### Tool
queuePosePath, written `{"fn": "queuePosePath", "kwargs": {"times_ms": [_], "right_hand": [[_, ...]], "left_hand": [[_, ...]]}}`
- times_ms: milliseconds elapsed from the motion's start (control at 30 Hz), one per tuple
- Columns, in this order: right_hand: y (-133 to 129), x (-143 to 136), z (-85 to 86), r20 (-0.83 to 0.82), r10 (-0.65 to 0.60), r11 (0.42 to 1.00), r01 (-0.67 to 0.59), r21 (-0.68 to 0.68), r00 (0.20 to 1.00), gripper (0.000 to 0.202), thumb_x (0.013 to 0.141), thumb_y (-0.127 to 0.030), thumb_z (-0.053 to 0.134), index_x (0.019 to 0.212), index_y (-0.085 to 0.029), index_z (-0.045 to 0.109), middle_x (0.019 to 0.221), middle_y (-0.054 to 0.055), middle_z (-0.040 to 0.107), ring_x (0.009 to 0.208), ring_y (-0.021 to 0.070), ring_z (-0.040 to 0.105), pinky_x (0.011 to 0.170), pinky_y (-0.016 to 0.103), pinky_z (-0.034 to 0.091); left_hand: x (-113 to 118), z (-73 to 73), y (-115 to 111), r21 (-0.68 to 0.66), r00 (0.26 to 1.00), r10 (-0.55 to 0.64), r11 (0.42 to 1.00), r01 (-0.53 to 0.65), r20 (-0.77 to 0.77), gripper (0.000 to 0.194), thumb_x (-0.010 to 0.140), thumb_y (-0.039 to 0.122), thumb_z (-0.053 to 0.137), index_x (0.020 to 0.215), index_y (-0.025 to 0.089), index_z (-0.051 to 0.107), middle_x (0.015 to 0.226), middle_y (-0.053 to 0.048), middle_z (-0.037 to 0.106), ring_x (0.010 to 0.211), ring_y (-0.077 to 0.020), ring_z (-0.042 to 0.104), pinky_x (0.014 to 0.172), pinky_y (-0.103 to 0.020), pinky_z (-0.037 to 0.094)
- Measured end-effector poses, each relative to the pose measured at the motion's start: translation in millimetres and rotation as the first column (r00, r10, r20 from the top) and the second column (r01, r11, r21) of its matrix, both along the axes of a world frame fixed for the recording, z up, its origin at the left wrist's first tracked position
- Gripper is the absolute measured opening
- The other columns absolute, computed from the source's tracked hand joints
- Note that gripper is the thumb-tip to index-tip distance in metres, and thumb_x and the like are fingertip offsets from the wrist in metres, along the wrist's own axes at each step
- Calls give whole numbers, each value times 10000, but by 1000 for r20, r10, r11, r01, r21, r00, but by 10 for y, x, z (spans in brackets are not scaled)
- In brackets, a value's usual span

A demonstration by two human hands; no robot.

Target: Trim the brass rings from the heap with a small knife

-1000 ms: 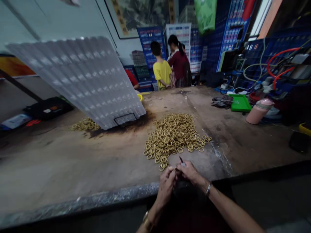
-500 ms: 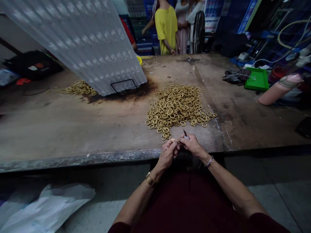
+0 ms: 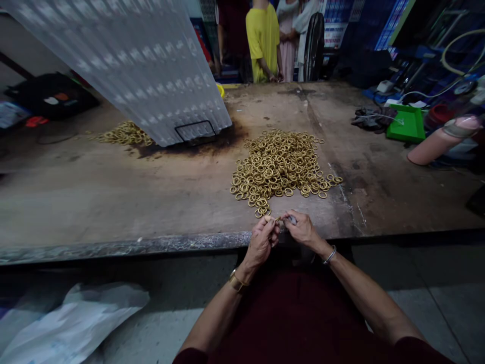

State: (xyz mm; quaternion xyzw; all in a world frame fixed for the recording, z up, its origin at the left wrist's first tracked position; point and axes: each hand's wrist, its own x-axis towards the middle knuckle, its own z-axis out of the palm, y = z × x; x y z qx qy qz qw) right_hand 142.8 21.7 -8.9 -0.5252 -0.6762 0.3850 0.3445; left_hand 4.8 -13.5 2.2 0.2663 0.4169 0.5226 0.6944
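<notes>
Over the front edge of the worktable, my left hand (image 3: 260, 237) pinches a small gold-coloured ring (image 3: 278, 219) between thumb and fingers. Close on its right, my right hand (image 3: 303, 228) is closed around a small knife (image 3: 292, 219); only a grey part of it shows, and its blade cannot be made out. The fingertips of both hands nearly meet at the ring. Just beyond them lies a heap of similar gold rings (image 3: 280, 162), with a few loose ones (image 3: 261, 208) trailing down to my left hand.
A tall stack of translucent ribbed sheets (image 3: 151, 76) leans in a black wire stand. Behind it is another ring pile (image 3: 125, 134). To the right stand a green tray (image 3: 407, 124) and a pink bottle (image 3: 435, 144). People, one in a yellow shirt (image 3: 262, 40), stand beyond the worktable (image 3: 94, 202).
The knife has turned in my right hand: its dark pointed blade stuck up before and is now out of sight. My left hand keeps its pinch. Someone in dark clothing now shows behind the table.
</notes>
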Motion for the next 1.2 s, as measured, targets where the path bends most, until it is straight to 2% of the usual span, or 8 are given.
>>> {"fn": "queuePosePath", "kwargs": {"times_ms": [100,233,500,667,800,900,1033,1200], "right_hand": [[-56,27,-4,119,142,984,-153,89,983,148,754,-180,475,748,-176,623,604,-11,565,531,93,440,544,198,322],[-81,37,23,196,196,970,-220,105,961,177,758,-159,441,731,-180,615,600,-8,553,528,102,423,546,207,303],[-25,87,59,250,326,945,-319,-70,912,207,787,-182,433,777,-206,638,628,-7,594,562,119,468,549,211,307],[89,135,63,568,152,985,-175,-14,809,261,764,-165,464,930,-210,660,694,34,654,611,153,541,569,242,297],[316,121,71,613,-70,994,3,110,787,276,818,-185,428,1012,-200,624,817,52,685,699,167,588,606,247,316],[533,90,40,615,-221,975,150,165,757,271,863,-220,424,1083,-175,576,935,82,681,799,182,604,655,250,337],[723,25,-18,672,-266,962,231,143,691,260,892,-343,445,1052,-175,563,962,110,672,811,207,616,652,273,341],[751,-31,-33,716,-251,967,209,149,652,204,881,-264,445,1030,-186,560,939,108,669,803,204,620,639,275,330]], "left_hand": [[6,-24,5,12,1000,13,1000,-12,-22,410,660,501,708,740,176,470,554,67,515,377,-22,347,377,-155,245],[7,-54,5,40,997,7,999,-4,-75,430,655,531,701,727,178,466,552,70,506,379,-23,351,375,-155,248],[-61,-133,-42,82,992,-39,995,49,-118,387,705,508,677,718,178,477,554,65,491,403,-28,355,391,-160,258],[-59,28,-82,45,991,-123,992,120,52,375,710,465,695,695,179,453,523,67,462,398,-30,341,390,-157,248],[-68,142,-18,-17,965,-119,992,126,232,344,720,425,691,715,172,459,620,35,529,421,-32,357,377,-154,242],[-91,105,25,-90,954,-89,989,119,287,318,705,377,697,697,158,467,708,-4,585,472,-43,420,391,-156,275],[-107,-2,25,-125,962,-29,990,65,272,294,660,334,702,691,163,464,719,-27,623,484,-68,458,403,-180,314],[-124,-51,24,-116,964,-27,991,59,265,292,638,297,716,710,170,463,723,-12,616,501,-73,489,419,-180,336]]}}
